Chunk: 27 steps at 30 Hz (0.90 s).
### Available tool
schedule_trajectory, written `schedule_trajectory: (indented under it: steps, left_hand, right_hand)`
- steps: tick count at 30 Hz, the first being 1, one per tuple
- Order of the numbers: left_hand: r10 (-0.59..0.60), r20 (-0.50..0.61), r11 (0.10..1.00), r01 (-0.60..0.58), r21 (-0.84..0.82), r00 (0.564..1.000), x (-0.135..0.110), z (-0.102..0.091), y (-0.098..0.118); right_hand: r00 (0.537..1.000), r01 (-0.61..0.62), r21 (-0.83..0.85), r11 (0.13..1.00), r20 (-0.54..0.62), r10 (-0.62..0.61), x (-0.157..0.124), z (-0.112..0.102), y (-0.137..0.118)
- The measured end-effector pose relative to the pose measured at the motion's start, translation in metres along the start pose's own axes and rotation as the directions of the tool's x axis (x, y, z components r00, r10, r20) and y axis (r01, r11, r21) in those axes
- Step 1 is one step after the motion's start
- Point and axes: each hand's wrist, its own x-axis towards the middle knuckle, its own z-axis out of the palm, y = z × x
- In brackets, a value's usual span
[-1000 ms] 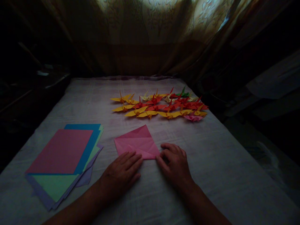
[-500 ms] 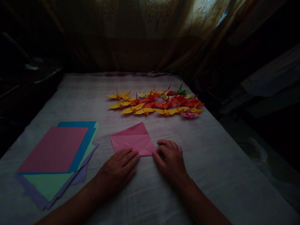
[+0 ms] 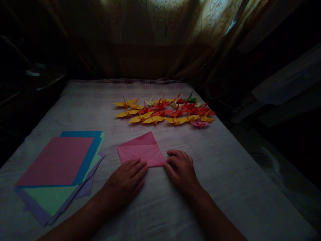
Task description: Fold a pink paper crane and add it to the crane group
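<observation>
A folded sheet of pink origami paper lies on the cloth in front of me, with crease lines across it. My left hand rests on its near edge, fingers stretched out flat. At the paper's right corner, my right hand has its fingers curled, with thumb and forefinger tips together on the corner. The underside of the paper is hidden.
A stack of coloured paper squares lies at the left, a pink sheet on top over blue, green and purple ones. Several folded paper cranes stand in rows farther back. A patterned curtain hangs behind the cloth-covered surface.
The view has shifted very slightly. Both hands keep nearly the same places on the pink paper, and the paper has not visibly changed shape.
</observation>
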Motion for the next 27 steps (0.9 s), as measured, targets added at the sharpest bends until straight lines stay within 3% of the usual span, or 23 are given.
schedule_trajectory:
  steps: [15, 27]
  left_hand:
    - [-0.017, -0.005, 1.000, 0.017, -0.009, 1.000, -0.001, 0.001, 0.001]
    - [0.020, -0.002, 0.999, -0.020, 0.035, 1.000, 0.003, -0.003, 0.001]
  right_hand:
    - [0.999, -0.005, -0.062, 0.998, -0.043, 0.002, 0.000, 0.006, -0.005]
    - [0.999, 0.038, -0.100, 0.994, 0.026, -0.035, -0.002, 0.011, -0.010]
